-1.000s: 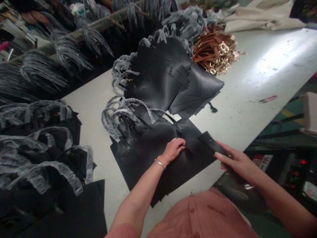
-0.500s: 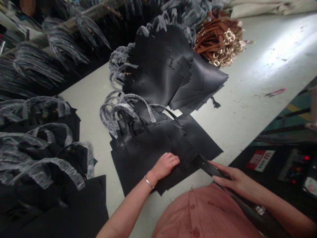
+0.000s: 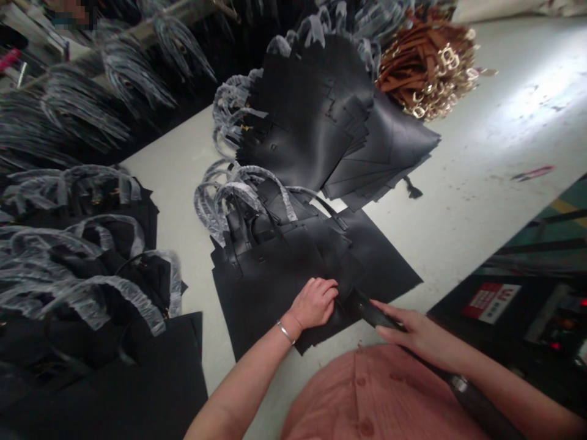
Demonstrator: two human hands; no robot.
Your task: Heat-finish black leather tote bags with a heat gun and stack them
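Note:
In the head view, black leather bag panels (image 3: 275,281) with plastic-wrapped handles (image 3: 238,183) lie stacked in front of me. My left hand (image 3: 317,301) rests on the stack with its fingers curled closed at the edge of a panel. To its right, my right hand (image 3: 408,333) grips a long black strap-like piece (image 3: 378,315) between thumb and fingers. One end of this piece is over the lower right of the panels. Its other end runs back under my forearm, where a metal fitting (image 3: 458,383) shows.
More black panels (image 3: 312,116) are fanned out behind, beside brown straps with gold buckles (image 3: 426,73). Wrapped bag parts (image 3: 92,275) fill the left side. Pink-handled snips (image 3: 534,173) lie on the pale table (image 3: 481,201). Bundled strips (image 3: 87,104) hang at the back left.
My right hand has moved left with the black strap-like piece, bringing its end closer to my left hand. My left hand stays on the panels. The view has shifted slightly.

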